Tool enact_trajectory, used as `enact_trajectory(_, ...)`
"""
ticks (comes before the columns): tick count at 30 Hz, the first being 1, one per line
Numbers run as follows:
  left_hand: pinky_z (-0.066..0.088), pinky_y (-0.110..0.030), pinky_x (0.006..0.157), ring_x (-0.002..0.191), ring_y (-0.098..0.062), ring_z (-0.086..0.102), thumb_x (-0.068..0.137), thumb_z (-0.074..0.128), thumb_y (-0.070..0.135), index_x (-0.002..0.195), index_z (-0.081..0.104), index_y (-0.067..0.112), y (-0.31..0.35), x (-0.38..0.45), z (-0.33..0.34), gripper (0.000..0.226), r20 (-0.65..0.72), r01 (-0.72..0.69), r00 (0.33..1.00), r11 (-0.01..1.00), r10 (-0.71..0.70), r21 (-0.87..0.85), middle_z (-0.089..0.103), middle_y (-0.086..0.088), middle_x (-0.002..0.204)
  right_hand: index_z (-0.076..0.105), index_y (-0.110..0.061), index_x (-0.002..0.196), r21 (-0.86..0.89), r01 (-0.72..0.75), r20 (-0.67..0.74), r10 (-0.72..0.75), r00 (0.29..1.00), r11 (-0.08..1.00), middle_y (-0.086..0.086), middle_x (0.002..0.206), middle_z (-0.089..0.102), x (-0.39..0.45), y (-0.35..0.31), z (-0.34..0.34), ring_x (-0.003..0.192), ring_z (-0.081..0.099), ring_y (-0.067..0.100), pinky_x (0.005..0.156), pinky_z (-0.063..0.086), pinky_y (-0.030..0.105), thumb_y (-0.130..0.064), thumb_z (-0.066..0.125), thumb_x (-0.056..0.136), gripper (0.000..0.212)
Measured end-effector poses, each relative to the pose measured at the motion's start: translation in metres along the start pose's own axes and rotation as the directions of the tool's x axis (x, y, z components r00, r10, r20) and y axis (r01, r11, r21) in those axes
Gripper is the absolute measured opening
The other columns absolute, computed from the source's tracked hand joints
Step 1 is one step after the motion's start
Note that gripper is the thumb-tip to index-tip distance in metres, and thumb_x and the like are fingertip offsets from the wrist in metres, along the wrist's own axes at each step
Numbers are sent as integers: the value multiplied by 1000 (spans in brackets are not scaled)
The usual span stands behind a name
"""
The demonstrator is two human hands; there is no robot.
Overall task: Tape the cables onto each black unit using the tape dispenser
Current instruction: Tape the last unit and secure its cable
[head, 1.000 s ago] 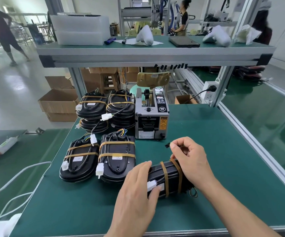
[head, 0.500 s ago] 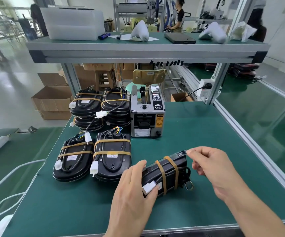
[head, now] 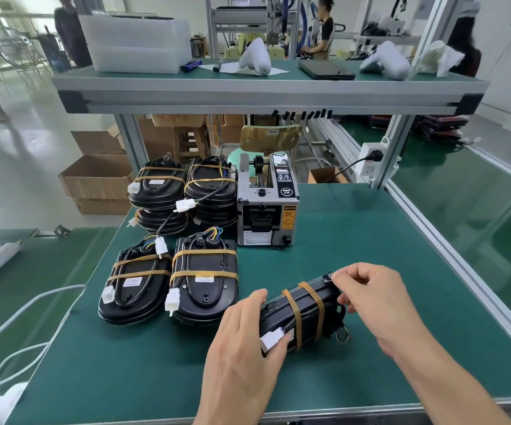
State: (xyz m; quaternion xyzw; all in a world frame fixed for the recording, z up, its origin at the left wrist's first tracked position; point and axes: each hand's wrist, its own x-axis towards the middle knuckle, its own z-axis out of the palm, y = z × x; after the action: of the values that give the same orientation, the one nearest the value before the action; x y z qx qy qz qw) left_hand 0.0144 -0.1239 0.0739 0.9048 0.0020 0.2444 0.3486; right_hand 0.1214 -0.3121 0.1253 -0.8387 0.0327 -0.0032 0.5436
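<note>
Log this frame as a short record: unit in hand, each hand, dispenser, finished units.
unit: black unit on its side on the green table, two tape bands round it
left hand: holds the unit's near end by its white connector
right hand: pinches at the unit's far top corner
dispenser: behind the unit, untouched
taped units: left of the dispenser, some stacked

bright even light | daylight glare upper left | soft shadows | edges bowed | background slightly blurred
</note>
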Motion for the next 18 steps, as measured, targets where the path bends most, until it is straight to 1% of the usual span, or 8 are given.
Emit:
enact_trajectory(3, 24, 5, 104, 111, -6, 58, 62, 103, 14, 136, 59, 17, 0, 0, 0, 86, 8, -1, 1000, 1000, 1, 5, 71, 5, 118, 75, -44, 80, -29, 7, -6, -7, 1000, 1000, -5, 63, 72, -1, -2, 0, 59, 68, 7, 69, 64, 42, -23, 72, 89, 23)
enact_trajectory(6, 24, 5, 104, 112, -6, 58, 62, 103, 15, 136, 60, 17, -1, 0, 0, 86, 12, 0, 1000, 1000, 0, 7, 71, 5, 119, 74, -43, 79, -73, 19, -11, -20, 1000, 997, -6, 64, 73, -3, -4, 0, 62, 71, 12, 71, 65, 44, -26, 70, 88, 20)
enact_trajectory(9, 24, 5, 104, 111, -6, 58, 63, 103, 15, 136, 61, 16, 0, 0, -1, 85, 12, -3, 1000, 1000, 3, 19, 71, 5, 118, 72, -45, 80, -145, 53, -12, -55, 998, 988, -9, 64, 73, -3, -4, 0, 61, 70, 11, 69, 63, 37, -30, 69, 88, 17)
enact_trajectory(12, 25, 4, 104, 111, -6, 58, 61, 103, 15, 135, 63, 14, -1, -1, 0, 83, 8, -5, 1000, 999, 5, 33, 72, 4, 117, 72, -32, 69, -222, 63, -39, -73, 997, 973, -15, 63, 71, -2, -3, 0, 62, 69, 8, 63, 56, 28, -30, 71, 88, 19)
enact_trajectory(14, 27, 1, 104, 111, -6, 58, 60, 103, 14, 134, 65, 12, -1, -1, 0, 83, 5, -10, 1000, 999, 10, 45, 72, 4, 117, 72, -29, 68, -277, 64, -54, -82, 995, 959, -19, 64, 69, -2, -4, 1, 66, 67, 5, 58, 48, 23, -31, 71, 87, 19)
enact_trajectory(16, 32, -5, 104, 111, -7, 58, 60, 103, 13, 133, 65, 11, -2, -2, 0, 83, 2, -16, 1000, 999, 16, 52, 72, 4, 117, 71, -27, 69, -312, 72, -62, -96, 994, 947, -15, 66, 69, -3, -6, 2, 69, 65, 3, 58, 44, 21, -31, 70, 86, 18)
enact_trajectory(18, 35, -9, 103, 111, -8, 59, 59, 103, 13, 133, 65, 11, -2, -2, 0, 83, -5, -24, 1000, 998, 24, 58, 72, 3, 117, 70, -27, 68, -330, 83, -66, -111, 992, 940, -12, 68, 69, -3, -6, 3, 72, 63, 4, 60, 43, 21, -32, 70, 86, 19)
